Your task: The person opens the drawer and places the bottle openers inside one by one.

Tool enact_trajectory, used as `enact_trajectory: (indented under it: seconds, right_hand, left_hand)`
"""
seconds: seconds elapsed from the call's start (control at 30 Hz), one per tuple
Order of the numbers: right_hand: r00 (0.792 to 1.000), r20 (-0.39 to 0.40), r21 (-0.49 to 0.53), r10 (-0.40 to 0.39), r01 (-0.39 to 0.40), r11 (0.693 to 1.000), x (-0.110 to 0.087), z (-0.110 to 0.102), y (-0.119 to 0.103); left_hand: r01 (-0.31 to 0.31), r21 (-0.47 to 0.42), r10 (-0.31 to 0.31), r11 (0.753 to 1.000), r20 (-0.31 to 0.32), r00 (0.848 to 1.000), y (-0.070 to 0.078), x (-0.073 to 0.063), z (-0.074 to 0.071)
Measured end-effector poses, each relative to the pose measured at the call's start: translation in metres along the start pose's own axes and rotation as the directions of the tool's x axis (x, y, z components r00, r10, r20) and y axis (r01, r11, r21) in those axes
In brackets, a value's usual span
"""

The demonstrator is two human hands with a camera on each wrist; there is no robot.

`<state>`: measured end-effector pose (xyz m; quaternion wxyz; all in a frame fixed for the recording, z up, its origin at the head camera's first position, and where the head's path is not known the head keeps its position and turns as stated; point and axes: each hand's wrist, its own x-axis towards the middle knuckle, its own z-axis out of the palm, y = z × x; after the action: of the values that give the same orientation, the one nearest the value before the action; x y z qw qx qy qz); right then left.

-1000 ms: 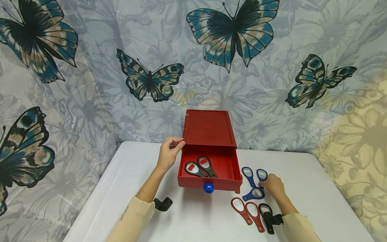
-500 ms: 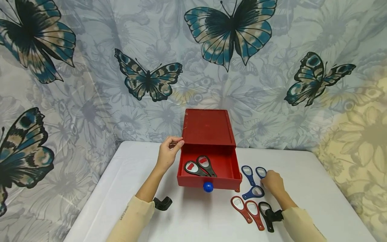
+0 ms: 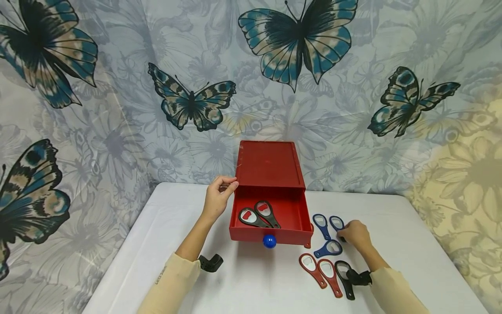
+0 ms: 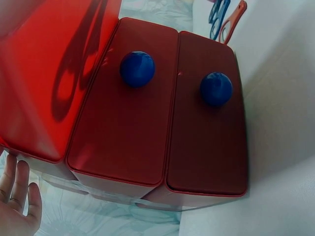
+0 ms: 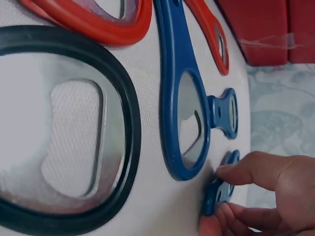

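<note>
A red drawer cabinet (image 3: 270,163) stands on the table, its top drawer (image 3: 290,213) pulled out. Two black-rimmed bottle openers (image 3: 265,211) lie in that drawer. My left hand (image 3: 216,198) rests its fingertips against the cabinet's left side near the top; in the left wrist view its fingers (image 4: 20,179) reach up to the side wall. On the right, my right hand (image 3: 356,234) pinches the handle of a blue bottle opener (image 5: 210,196) between thumb and fingers, close to the table. Two other blue bottle openers (image 3: 328,247) lie just left of it.
Nearer the front lie two red bottle openers (image 3: 329,277) and a black bottle opener (image 3: 345,283), partly covered by the black right wrist mount (image 3: 358,278). Blue round knobs (image 4: 137,69) stick out from the drawer fronts. A butterfly-print cloth (image 3: 274,109) hangs behind the white table (image 3: 176,209).
The pinched blue bottle opener has shifted slightly left and turned, its handle end swinging right with my right hand. My left hand stays at the cabinet's side.
</note>
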<state>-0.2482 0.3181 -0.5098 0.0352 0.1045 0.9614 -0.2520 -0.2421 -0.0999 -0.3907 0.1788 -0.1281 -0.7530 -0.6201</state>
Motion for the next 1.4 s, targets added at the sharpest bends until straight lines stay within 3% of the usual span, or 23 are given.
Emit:
enact_trajectory:
  seconds: [0.3,0.57,0.83,1.4]
  right_hand:
    - [0.999,0.028,0.096,-0.02,0.017,0.995,-0.004,-0.004,0.0]
    - [1.0,0.029,0.162,-0.004,-0.001,0.987,-0.007,-0.021,-0.007]
    - [1.0,0.009,0.187,-0.029,0.027,0.982,-0.01,-0.044,-0.018]
    - [0.991,-0.05,0.191,-0.123,0.131,0.973,-0.024,-0.078,-0.054]
  left_hand:
    - [0.0,-0.002,0.0,1.0,-0.001,1.0,-0.001,0.0,0.0]
    - [0.002,0.019,-0.002,1.0,0.01,1.0,0.0,0.001,-0.001]
    - [-0.001,0.051,0.001,0.999,-0.003,1.0,-0.03,0.009,0.0]
    - [-0.052,0.059,0.052,0.997,-0.006,0.999,-0.033,0.009,-0.004]
